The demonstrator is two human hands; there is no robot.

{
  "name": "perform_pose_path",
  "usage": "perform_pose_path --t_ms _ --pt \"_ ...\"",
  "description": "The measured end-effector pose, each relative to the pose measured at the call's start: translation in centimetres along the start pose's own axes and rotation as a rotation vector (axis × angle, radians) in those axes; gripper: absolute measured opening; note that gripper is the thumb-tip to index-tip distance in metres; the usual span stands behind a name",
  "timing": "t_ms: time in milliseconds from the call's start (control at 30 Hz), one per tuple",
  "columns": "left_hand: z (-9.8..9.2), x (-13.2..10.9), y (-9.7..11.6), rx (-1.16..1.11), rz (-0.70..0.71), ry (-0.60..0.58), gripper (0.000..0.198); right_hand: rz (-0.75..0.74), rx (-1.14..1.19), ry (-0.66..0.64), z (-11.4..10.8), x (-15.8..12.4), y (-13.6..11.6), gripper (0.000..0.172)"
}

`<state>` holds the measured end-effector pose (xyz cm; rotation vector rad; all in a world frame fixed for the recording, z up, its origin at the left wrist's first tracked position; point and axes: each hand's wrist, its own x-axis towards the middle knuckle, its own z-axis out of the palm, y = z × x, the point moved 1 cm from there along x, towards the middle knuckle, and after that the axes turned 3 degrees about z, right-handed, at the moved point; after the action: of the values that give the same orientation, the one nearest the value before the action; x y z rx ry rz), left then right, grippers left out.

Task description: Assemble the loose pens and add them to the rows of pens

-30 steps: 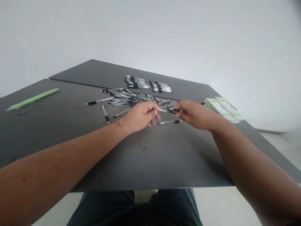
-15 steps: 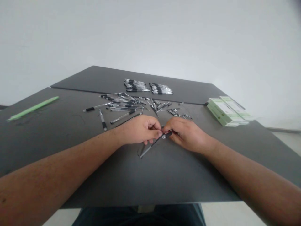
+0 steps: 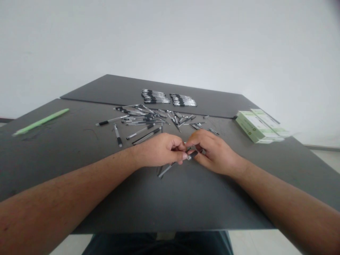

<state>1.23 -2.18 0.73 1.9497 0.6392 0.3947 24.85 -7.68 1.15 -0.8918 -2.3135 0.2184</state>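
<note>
Just above the table, my two hands meet in the middle of the head view. My left hand [image 3: 164,150] is closed in a pinch on a thin pen refill [image 3: 166,170], whose grey end sticks out toward the lower left. My right hand [image 3: 214,150] pinches a pen barrel [image 3: 192,154] with a black grip; most of the barrel is hidden by the fingers. The left thumb tip lies against the near end of this barrel. Beyond my hands spreads a loose heap of pen barrels and refills [image 3: 140,118], with small pen parts [image 3: 183,119] to its right.
Two neat rows of pens [image 3: 155,96] lie on the back table. Green-and-white boxes [image 3: 256,125] are stacked at the right. A long light-green pen-shaped object [image 3: 41,122] lies at the far left. Single pens [image 3: 117,135] lie near my left forearm.
The fingers have shifted: my left thumb has moved right to the end of the black-grip barrel, covering more of the refill. My right fingers have risen and spread slightly around the barrel.
</note>
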Motion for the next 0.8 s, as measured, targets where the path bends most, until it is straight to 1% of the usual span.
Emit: perform_pose_path --t_ms 133,233,333,433,500,567,667,800 --pt "-0.1 0.2 -0.4 -0.067 0.052 0.066 0.017 0.167 -0.024 0.125 -0.4 -0.5 0.6 0.033" --pt "-0.2 0.4 -0.5 -0.150 0.060 0.147 0.021 0.272 0.031 0.166 -0.6 -0.7 1.3 0.040" --pt "-0.3 0.5 -0.7 -0.201 0.076 0.242 0.022 0.286 0.055 0.181 -0.5 -0.7 2.0 0.041" --pt "-0.7 0.7 -1.1 -0.245 0.107 0.379 0.017 0.276 0.004 0.196 -0.5 -0.5 2.4 0.029" --pt "-1.0 0.9 -1.4 -0.273 0.118 0.468 0.017 0.283 -0.040 0.183 -0.6 -0.3 2.4 0.021" --pt "-1.2 1.0 -1.5 -0.288 0.129 0.531 0.024 0.304 -0.071 0.143 -0.6 -0.1 2.4 0.017" --pt "-1.3 1.0 -1.4 -0.292 0.140 0.587 0.028 0.350 -0.088 0.080 -0.6 0.1 2.3 0.012" --pt "-1.4 0.9 -1.1 -0.293 0.130 0.633 0.032 0.364 -0.091 0.044 -0.6 0.3 2.2 0.009"
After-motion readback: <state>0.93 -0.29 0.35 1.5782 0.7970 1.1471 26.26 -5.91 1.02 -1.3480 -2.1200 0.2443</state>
